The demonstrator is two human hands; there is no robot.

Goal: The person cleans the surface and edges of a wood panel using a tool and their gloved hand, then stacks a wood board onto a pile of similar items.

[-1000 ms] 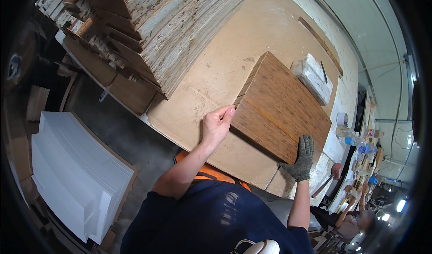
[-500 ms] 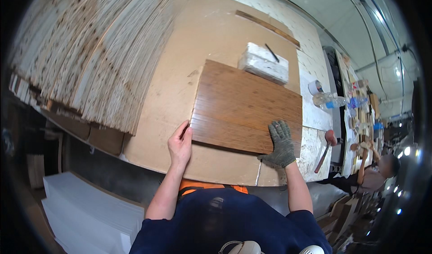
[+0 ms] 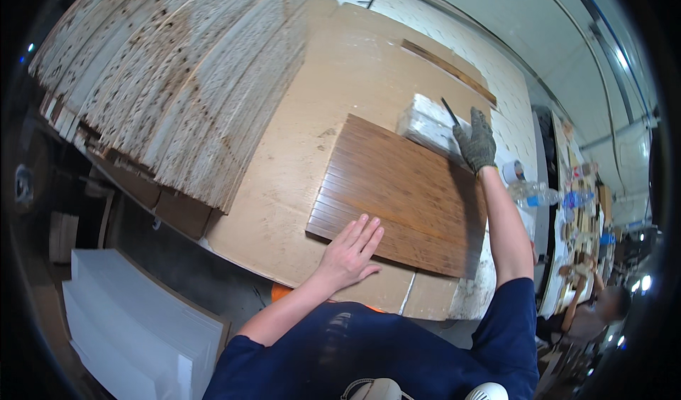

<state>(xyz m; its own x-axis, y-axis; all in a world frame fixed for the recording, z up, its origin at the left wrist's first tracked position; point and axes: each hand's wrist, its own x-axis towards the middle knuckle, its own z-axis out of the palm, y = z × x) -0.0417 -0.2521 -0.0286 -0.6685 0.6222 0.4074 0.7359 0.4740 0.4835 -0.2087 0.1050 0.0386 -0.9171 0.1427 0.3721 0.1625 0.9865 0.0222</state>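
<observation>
A brown wood-grain board (image 3: pixel 408 194), apparently a stack of flooring planks, lies on the cardboard-covered table in front of me. My bare left hand (image 3: pixel 351 252) rests at its near edge with fingers stretched out over the surface. Beyond the far edge sits a white wrapped block (image 3: pixel 429 120) with a black pen (image 3: pixel 450 110) on top. At the block's right end is my right hand (image 3: pixel 477 141), in a grey-green knit glove, thumb and fingers apart beside the pen's lower end. I see nothing gripped in it.
A tall stack of pale boards (image 3: pixel 184 81) fills the left of the table. A narrow brown strip (image 3: pixel 450 70) lies at the back. Plastic bottles (image 3: pixel 532 194) and a tape roll (image 3: pixel 512 171) stand at right. White panels (image 3: pixel 142 315) are lower left; another person (image 3: pixel 589 308) works far right.
My left hand has gone from the board's left corner onto its near edge. The gloved right hand has left the board's near right part and reached out to the block. The view has shifted.
</observation>
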